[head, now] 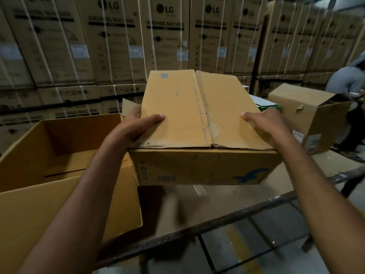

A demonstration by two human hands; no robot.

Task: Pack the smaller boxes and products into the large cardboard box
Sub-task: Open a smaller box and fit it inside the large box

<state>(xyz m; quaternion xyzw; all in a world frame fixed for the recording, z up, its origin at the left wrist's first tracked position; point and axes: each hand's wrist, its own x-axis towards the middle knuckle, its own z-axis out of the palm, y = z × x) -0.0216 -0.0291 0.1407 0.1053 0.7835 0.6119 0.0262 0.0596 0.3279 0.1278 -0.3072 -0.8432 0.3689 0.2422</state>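
Note:
I hold a medium brown cardboard box (197, 115) with closed top flaps and a blue logo on its front, lifted just above the table. My left hand (136, 125) grips its left side with the thumb on the top flap. My right hand (264, 123) grips its right side the same way. The large open cardboard box (65, 196) stands to the left, its top open; I see only bare cardboard inside. The held box's left edge is next to the large box's right wall.
A cardboard-covered table (197, 206) with a dark metal edge lies under the box. Another brown box (308, 115) lies tipped at the right, a green-and-white carton (266, 104) beside it. A person in a grey shirt (347, 82) bends at far right. Stacked washing-machine cartons (110, 42) wall the back.

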